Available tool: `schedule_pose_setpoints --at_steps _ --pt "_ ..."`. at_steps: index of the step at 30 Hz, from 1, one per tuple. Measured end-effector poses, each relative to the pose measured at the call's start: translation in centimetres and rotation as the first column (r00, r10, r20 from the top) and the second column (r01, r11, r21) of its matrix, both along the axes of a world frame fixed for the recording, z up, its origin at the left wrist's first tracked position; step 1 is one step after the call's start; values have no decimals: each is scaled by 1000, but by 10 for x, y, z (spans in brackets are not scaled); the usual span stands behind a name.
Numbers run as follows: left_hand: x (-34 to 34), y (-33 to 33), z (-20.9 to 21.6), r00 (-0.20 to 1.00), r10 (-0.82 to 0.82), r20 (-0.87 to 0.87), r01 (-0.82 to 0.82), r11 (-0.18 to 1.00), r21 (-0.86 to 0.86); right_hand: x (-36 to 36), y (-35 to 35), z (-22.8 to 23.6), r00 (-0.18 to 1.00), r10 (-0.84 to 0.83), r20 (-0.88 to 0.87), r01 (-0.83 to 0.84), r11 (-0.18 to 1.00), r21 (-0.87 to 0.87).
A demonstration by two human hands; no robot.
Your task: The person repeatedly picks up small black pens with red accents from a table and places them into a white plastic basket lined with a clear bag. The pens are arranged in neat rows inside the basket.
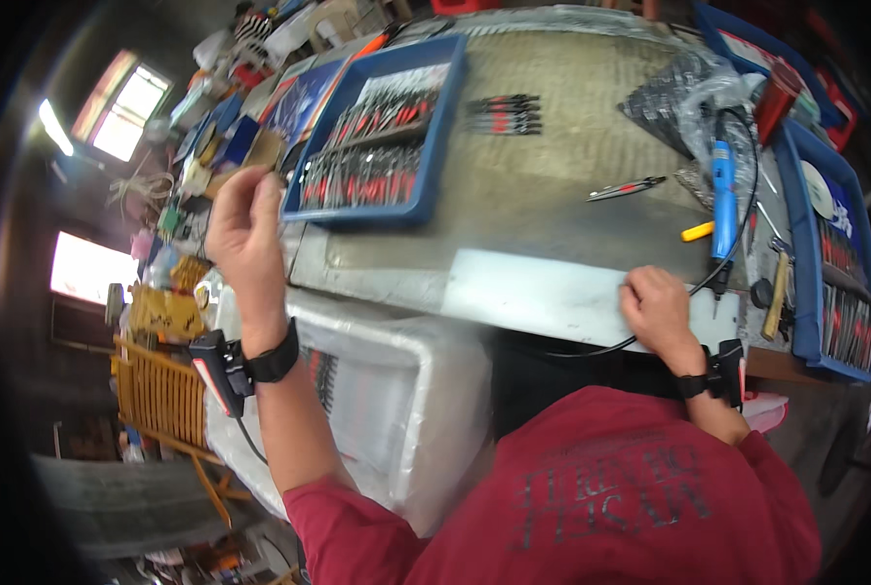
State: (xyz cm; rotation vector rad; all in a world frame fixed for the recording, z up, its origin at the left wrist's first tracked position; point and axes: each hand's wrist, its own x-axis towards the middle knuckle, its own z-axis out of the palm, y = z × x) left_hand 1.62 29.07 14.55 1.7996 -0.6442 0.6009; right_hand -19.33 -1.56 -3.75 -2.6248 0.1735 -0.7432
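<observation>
My left hand (244, 219) is raised beside the left end of a blue tray (423, 202), its fingers curled in toward the thumb. Whatever it may hold is hidden. The tray contains two rows of slim black, silver and red tools (362, 177). On the right, my right hand (657, 304) rests closed at the end of a white board (528, 288) along the table's near edge; its fingertips are tucked out of sight. Beyond that hand, a blue electric screwdriver (723, 190) points its bit toward me. One slim tool (628, 188) lies alone on the table.
A small stack of slim tools (505, 114) lies right of the tray. A plastic-wrapped white foam box (445, 390) stands below my left forearm. Far right are a clear bag of dark parts (665, 102), a yellow piece (698, 231), a wooden-handled hammer (776, 297) and another blue tray (806, 327).
</observation>
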Motion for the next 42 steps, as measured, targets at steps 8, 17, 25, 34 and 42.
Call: schedule_pose_setpoints --at_steps 8,17,25,34,42 --pt "-17 -200 -52 911 -407 -69 375 747 549 -3 -3 -1 999 0 54 0 1000 5" --pt "-21 -292 -167 892 -336 -302 449 581 679 -3 -4 -6 998 -13 66 11 1000 27" --pt "-19 -299 -170 931 -277 -237 350 503 790 -3 -3 -2 998 -30 64 28 999 26" --pt "-5 -150 -41 907 -347 -240 420 796 437 -1 -4 -6 1000 13 15 -13 1000 14" --pt "-33 94 -16 858 120 -499 -24 981 194 -2 -3 -4 997 52 -54 -48 996 74"
